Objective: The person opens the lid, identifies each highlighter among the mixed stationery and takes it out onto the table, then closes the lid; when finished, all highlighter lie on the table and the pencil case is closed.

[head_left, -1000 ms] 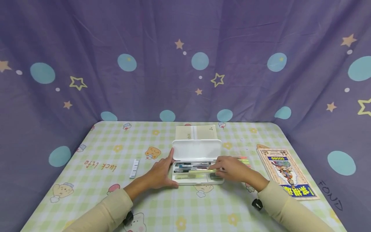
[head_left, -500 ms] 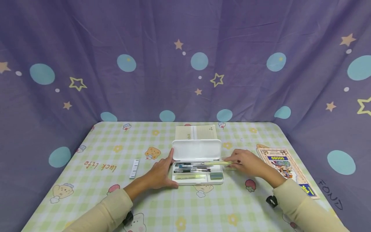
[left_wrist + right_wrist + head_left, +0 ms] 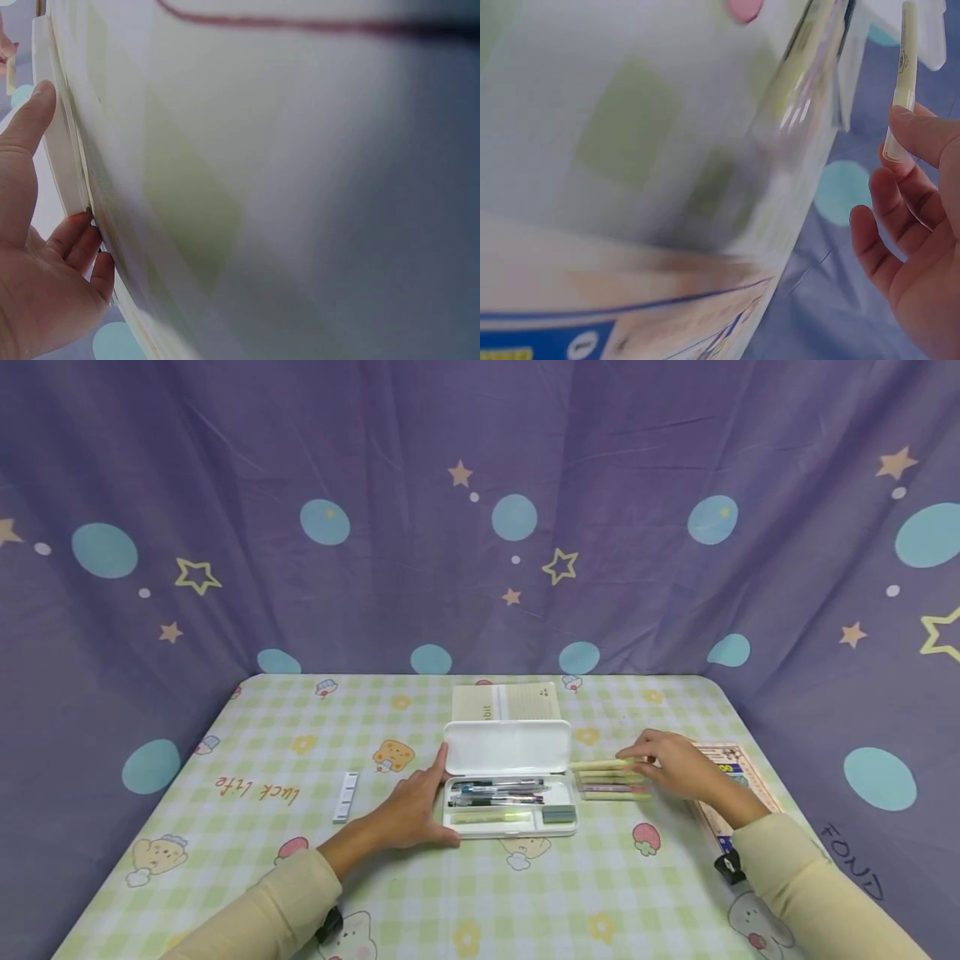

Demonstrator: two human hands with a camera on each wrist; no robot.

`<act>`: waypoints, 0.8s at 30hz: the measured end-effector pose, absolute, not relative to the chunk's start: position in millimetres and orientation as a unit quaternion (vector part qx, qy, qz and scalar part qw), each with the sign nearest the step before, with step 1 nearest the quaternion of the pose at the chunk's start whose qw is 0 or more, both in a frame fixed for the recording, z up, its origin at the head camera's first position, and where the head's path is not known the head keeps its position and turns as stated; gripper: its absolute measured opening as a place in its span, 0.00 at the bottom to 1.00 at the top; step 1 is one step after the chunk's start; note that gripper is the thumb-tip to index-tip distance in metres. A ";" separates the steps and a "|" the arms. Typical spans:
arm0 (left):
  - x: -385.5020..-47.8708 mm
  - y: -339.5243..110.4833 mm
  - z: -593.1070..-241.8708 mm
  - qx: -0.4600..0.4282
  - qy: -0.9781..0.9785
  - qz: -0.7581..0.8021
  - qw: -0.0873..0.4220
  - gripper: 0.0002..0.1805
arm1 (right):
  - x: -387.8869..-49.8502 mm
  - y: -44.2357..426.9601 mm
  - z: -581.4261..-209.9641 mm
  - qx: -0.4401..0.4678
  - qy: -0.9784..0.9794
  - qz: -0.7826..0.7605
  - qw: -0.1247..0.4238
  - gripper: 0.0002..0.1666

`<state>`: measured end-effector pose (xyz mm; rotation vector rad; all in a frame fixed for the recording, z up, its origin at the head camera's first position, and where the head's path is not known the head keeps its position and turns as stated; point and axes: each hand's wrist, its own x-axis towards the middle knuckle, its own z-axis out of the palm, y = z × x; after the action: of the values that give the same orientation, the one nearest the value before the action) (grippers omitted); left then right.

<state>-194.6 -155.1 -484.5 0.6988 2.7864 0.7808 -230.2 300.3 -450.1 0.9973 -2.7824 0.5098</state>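
A white pencil case (image 3: 510,833) stands with its lid raised; inside lie several pens (image 3: 495,799), a pale highlighter (image 3: 491,817) and a blue-green eraser (image 3: 558,815). My left hand (image 3: 411,806) rests against the case's left end, index finger extended beside the lid and thumb at the front corner. In the left wrist view, the thumb lies along the case's white side (image 3: 64,150). My right hand (image 3: 671,766) pinches one end of a pale yellow highlighter (image 3: 906,56) between thumb and fingers. It is above a row of several highlighters (image 3: 615,787) right of the case.
A beige notebook (image 3: 506,700) lies behind the raised lid. At the right is an illustrated book (image 3: 738,777), partly covered by my right forearm. A small white-and-blue strip (image 3: 346,797) lies left on the checked tablecloth (image 3: 465,893).
My right hand has moved right from inside the pencil case, carrying a pale yellow highlighter over to the highlighters beside it. The left hand has stayed at the case.
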 end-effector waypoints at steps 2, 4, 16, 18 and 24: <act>-194.9 -155.3 -484.1 0.234 0.933 0.261 0.083 0.83 | -233.0 304.4 -451.8 0.324 -0.929 0.168 0.062 0.16; -195.3 -155.3 -483.4 0.233 0.933 0.260 0.083 0.83 | -235.6 307.6 -452.8 0.314 -0.933 0.169 0.052 0.16; -194.8 -155.8 -486.7 0.239 0.930 0.267 0.083 0.84 | -254.2 309.4 -468.1 0.283 -0.941 0.184 -0.002 0.15; -194.4 -155.6 -487.2 0.239 0.929 0.268 0.084 0.83 | -256.5 308.6 -471.1 0.282 -0.942 0.182 -0.008 0.15; -194.9 -155.6 -486.1 0.237 0.931 0.266 0.078 0.83 | -262.6 305.5 -473.1 0.288 -0.943 0.167 0.002 0.15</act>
<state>-194.9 -155.6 -486.1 0.7095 2.7874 0.7975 -262.6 305.5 -473.1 0.9048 -2.9590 0.5245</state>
